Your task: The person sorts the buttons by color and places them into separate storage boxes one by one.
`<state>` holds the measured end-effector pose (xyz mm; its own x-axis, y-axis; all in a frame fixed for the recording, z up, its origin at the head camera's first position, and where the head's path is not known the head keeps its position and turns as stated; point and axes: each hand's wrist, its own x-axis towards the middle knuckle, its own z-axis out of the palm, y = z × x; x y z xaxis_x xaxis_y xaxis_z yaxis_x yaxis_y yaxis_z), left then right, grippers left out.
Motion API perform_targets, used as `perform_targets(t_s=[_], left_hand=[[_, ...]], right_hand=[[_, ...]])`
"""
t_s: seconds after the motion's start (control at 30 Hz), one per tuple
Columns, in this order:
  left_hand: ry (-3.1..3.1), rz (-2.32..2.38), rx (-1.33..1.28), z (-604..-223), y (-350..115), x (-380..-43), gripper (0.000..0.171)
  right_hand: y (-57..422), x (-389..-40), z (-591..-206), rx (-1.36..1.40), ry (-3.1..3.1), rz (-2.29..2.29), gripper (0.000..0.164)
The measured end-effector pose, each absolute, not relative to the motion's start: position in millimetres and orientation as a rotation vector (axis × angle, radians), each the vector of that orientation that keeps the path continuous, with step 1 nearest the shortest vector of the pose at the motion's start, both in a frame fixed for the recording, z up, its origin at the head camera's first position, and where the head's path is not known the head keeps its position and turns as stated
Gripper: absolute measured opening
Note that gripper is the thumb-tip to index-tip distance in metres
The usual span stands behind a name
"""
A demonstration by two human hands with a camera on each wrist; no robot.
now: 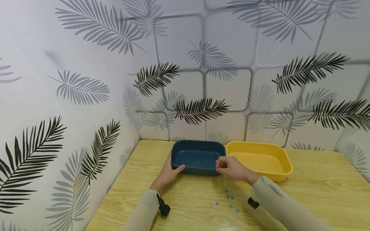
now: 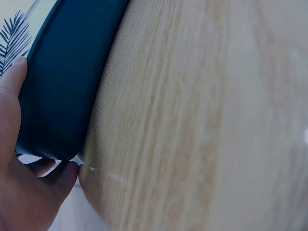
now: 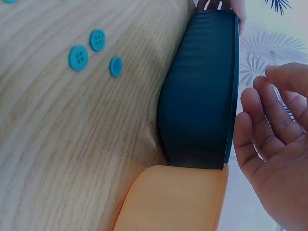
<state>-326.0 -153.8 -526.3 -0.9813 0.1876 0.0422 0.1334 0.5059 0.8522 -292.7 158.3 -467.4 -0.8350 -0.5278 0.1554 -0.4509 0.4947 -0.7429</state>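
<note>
My left hand (image 1: 169, 173) grips the left end of a dark blue plastic bin (image 1: 199, 171), thumb on the front rim. In the left wrist view, its fingers wrap under the bin's corner. My right hand (image 1: 232, 167) is over the bin's right end, with a small pink button (image 1: 216, 161) at its fingertips. The right wrist view shows its fingers (image 3: 262, 115) curled and thumb close to the index finger; the button is hidden there. Several blue buttons (image 1: 230, 206) and a pink one lie on the table in front of the bin.
A yellow bin (image 1: 260, 175) stands against the right end of the blue one. Both bins sit on a wood-grain table (image 1: 185, 205), near its back edge. Behind and to the left rise walls with a leaf pattern (image 1: 202, 110).
</note>
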Motion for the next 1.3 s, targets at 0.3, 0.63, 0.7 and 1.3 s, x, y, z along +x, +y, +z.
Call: perform_targets(t_s=[0.3,0.63,0.7,1.3], left_hand=[[2.67,1.515,0.297,-525,-154,-326,0.1],[2.66,1.508,0.276,-522,-154,-324,0.101],[2.658,1.503,0.273,-521,-153,-323,0.102],[2.669,1.507,0.264,-527,-154,-328,0.097]], right_hand=[[154,-300,-468,-0.786,2.675,-1.251,0.006],[153,-309,-467,-0.764,2.696,-1.273,0.005],[153,-310,-466,-0.764,2.695,-1.289,0.006],[145,-326,-468,-0.622,2.628,-1.419,0.004]])
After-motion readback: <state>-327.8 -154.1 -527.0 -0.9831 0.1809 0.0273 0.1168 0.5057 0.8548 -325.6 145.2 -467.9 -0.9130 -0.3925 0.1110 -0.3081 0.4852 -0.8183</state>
